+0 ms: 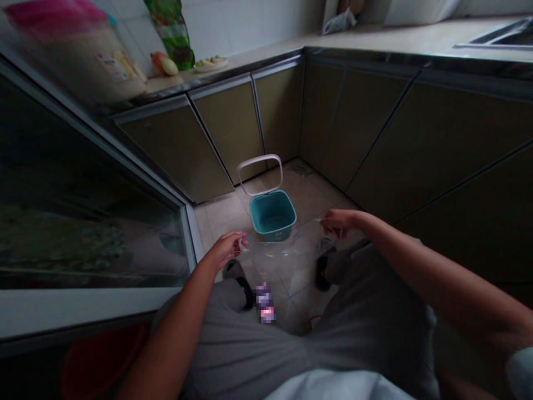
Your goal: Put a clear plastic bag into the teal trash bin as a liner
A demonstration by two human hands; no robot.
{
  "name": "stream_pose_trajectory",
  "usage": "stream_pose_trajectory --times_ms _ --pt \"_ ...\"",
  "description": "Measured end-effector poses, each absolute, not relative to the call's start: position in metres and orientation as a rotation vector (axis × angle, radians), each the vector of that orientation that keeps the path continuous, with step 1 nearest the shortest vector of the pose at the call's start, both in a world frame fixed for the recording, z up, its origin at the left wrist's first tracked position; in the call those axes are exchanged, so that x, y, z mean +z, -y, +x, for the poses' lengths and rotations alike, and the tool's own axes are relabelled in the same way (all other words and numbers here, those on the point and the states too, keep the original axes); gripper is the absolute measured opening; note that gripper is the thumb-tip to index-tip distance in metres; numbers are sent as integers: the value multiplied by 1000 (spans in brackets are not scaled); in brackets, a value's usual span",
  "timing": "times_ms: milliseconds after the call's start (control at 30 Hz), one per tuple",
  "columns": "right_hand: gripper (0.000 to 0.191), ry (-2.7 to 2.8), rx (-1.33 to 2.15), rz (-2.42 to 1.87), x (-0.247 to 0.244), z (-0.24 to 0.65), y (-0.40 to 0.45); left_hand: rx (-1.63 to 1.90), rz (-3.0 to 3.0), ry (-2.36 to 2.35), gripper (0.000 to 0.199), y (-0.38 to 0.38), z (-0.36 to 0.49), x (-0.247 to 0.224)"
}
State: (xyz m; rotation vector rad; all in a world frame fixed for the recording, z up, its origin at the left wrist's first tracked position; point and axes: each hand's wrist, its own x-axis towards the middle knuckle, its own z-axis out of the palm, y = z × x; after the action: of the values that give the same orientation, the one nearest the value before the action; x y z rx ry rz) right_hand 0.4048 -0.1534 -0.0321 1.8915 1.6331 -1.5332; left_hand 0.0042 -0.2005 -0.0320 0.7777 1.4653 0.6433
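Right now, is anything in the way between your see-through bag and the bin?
Nothing visible stands between the clear bag, held by the left hand and right hand, and the bin. The pale ring stands up at the bin's far side.

Under dim light, beige cabinets (227, 119) with metal trim met in a corner below a pale countertop (287, 45), white wall tiles (250, 25), and a tiled floor (219, 214).

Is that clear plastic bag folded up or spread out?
Spread out: the clear plastic bag stretches between the left hand and right hand.
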Motion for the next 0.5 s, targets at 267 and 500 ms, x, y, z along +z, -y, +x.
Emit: stream_pose_trajectory --times_ms 267,500 --pt "43 -1419 -1244 1715 -60 395 100 219 1061 -1770 19 144 4 -81" --pt "49 -1450 -1061 1748 -85 388 61 207 1196 -1844 27 109 -12 -133"
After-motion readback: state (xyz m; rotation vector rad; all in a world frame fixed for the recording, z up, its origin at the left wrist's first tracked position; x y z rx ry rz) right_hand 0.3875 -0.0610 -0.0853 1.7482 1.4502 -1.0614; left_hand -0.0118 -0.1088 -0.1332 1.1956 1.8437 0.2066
